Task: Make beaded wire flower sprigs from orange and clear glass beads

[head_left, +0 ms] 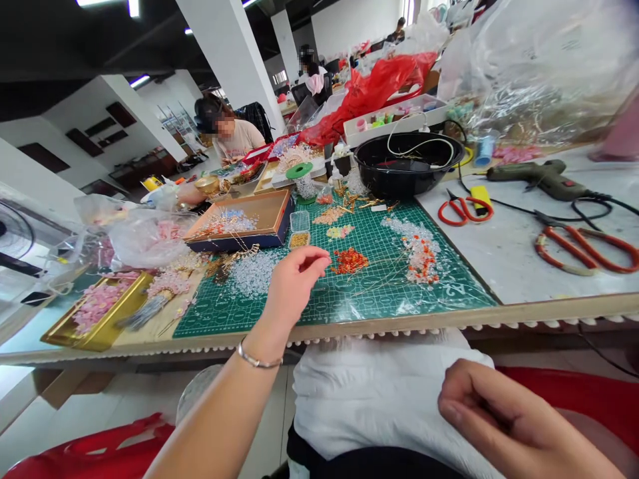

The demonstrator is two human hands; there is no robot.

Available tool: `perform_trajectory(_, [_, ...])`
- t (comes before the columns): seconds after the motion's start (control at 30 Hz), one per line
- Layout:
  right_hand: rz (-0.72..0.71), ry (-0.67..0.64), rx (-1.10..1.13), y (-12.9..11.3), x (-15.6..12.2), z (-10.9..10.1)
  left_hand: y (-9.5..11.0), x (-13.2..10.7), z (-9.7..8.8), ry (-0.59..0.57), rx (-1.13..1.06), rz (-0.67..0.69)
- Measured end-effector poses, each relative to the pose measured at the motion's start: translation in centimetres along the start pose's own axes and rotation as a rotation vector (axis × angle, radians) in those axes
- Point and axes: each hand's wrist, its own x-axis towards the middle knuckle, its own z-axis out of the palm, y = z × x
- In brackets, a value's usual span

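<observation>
My left hand, with a bangle at the wrist, hangs over the green cutting mat, thumb and fingertips pinched together. Whatever lies in the pinch is too small to make out. Just right of its fingertips is a pile of orange-red beads; clear beads are heaped on its left. Farther right on the mat lie mixed clear and orange bead pieces and thin wires. My right hand is closed above my lap, below the table edge; the inside of its fingers is hidden.
Behind the mat stand a shallow box and a black basin. Red-handled pliers, large scissors and a glue gun lie right. A gold tray of pink flowers sits left. Another person sits across the table.
</observation>
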Motion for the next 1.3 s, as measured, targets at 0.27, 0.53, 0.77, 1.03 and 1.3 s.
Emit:
perform_trajectory(0.27, [-0.314,0.33,-0.188,-4.0,0.6,0.2,5.8,-10.2,5.5,-0.522,-1.165,-0.643])
perform_trajectory(0.53, [-0.303,0.189,-0.255,-3.7,-0.8,0.0,6.4,-11.6,4.6,-0.531,-1.283,-0.695])
perform_trajectory(0.77, [-0.4,0.294,-0.291,-5.1,-2.8,-0.5,6.3,-12.2,4.5,-0.496,-1.398,-0.667])
perform_trajectory(1.03, [-0.458,0.304,-0.373,-6.0,-2.8,-0.5,6.9,-12.6,4.0,-0.475,-1.339,-0.653])
perform_trajectory(1.3, [-0.369,0.257,-0.363,-6.6,-2.7,-0.4,7.0,-13.0,3.8,-0.486,-1.339,-0.609])
